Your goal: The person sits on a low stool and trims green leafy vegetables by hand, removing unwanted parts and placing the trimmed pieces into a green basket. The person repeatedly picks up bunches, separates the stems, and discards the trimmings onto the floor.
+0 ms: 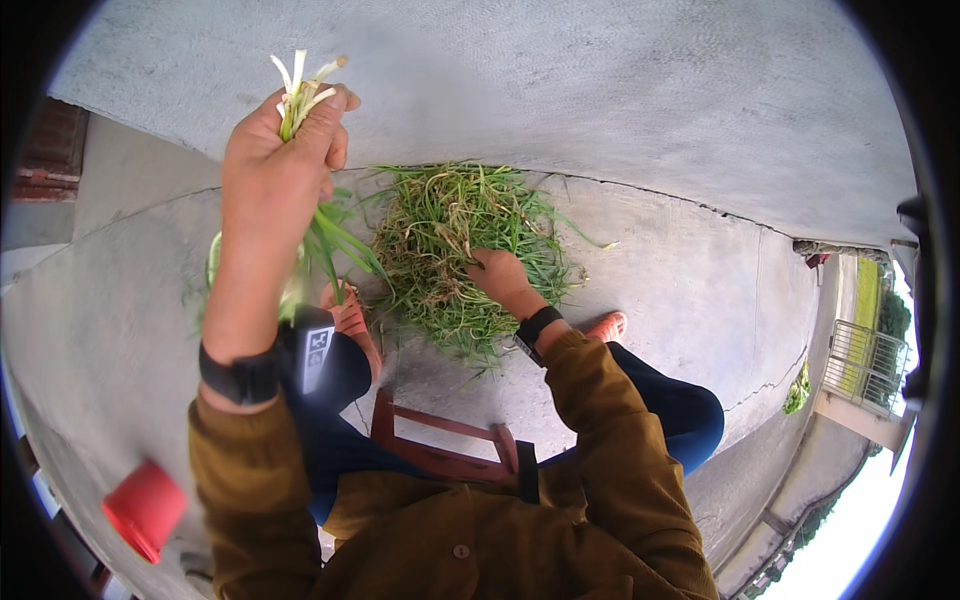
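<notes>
My left hand (289, 142) is raised at the upper left, gripping a small bunch of spring onions or similar stalks (300, 97). Their trimmed-looking white ends stick up above the fist, and the green leaves hang below it. On the concrete floor before me lies a large heap of green leafy stalks (517, 217), tangled with yellowed and brown ones. At the heap's right-hand side, my right hand (501, 277) pinches a tuft of brown, withered stalks (454, 238); its fingertips are partly hidden.
A grey wall (600, 90) rises right behind the heap. Between my legs is a red-brown stool (442, 454). A red bucket (146, 506) stands lower left. Behind my left forearm, a blurred pale green thing (215, 255) is mostly hidden. More greens (796, 390) lie far right, near a metal railing (862, 364).
</notes>
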Tool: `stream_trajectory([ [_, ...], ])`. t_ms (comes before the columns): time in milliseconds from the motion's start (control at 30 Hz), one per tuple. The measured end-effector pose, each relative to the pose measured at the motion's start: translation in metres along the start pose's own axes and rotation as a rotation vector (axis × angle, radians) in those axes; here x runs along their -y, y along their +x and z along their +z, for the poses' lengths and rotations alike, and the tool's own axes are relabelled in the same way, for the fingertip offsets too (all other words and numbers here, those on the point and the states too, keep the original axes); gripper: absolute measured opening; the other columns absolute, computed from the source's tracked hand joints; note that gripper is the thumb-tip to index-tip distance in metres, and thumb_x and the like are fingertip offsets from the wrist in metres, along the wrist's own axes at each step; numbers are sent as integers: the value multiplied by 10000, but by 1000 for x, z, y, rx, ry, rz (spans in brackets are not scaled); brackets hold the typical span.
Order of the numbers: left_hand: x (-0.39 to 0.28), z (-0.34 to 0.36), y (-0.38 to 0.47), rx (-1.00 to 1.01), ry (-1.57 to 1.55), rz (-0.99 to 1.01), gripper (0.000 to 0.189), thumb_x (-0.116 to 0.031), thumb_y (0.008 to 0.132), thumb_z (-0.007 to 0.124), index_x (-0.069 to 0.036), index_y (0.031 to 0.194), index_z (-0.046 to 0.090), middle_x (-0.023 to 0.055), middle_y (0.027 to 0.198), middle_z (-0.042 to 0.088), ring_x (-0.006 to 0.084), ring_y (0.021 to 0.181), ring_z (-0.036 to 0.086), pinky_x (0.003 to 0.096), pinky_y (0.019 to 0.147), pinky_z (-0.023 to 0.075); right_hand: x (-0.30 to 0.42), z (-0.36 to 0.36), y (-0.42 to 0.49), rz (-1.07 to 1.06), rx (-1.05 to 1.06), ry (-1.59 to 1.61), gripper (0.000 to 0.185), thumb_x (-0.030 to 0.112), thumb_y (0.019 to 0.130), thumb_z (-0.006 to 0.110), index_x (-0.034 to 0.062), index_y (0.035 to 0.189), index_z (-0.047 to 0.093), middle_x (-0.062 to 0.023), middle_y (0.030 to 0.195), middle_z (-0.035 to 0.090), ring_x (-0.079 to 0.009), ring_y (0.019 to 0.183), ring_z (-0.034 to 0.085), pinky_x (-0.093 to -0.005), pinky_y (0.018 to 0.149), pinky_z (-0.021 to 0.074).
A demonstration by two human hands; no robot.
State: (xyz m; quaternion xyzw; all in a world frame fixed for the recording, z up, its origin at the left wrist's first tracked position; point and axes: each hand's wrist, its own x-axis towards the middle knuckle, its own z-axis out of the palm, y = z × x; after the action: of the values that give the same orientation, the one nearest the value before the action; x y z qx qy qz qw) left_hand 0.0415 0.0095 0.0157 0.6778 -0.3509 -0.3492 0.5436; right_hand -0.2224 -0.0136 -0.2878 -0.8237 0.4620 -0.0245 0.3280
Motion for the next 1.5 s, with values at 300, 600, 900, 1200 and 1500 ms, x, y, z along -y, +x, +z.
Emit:
stream_trajectory([
  [300,9,9,-4,132,-17,35,212,-239,966,578,-44,986,659,-39,620,506,34,481,385,206,440,299,39,-132,-42,18,59,272,251,224,794,722,11,788,590,-91,676,552,-227,624,532,-364,589,442],
  [600,29,38,-22,372,111,-27,131,-134,927,624,-32,996,670,-9,689,604,60,608,516,229,551,406,87,-200,-77,239,-54,910,168,148,902,674,39,788,617,63,685,538,-22,605,437,-195,550,361],
  [900,48,73,-41,621,267,45,180,-162,876,704,-7,960,668,-1,748,636,63,663,495,261,607,442,87,-203,-75,248,-73,887,156,192,944,619,51,927,683,31,709,617,-44,635,496,-197,607,386],
  [1200,54,85,-40,683,241,-104,183,-160,858,730,-11,958,695,-16,756,642,56,658,532,244,594,446,86,-217,-79,204,-62,936,184,218,954,612,56,914,688,21,715,629,-43,645,514,-205,615,399],
  [1500,59,101,-51,795,123,-197,228,-187,801,788,-22,942,716,0,792,686,67,690,591,238,625,474,90,-216,-77,135,-54,1014,196,218,953,613,38,950,690,12,704,624,-58,616,511,-209,592,409],
])
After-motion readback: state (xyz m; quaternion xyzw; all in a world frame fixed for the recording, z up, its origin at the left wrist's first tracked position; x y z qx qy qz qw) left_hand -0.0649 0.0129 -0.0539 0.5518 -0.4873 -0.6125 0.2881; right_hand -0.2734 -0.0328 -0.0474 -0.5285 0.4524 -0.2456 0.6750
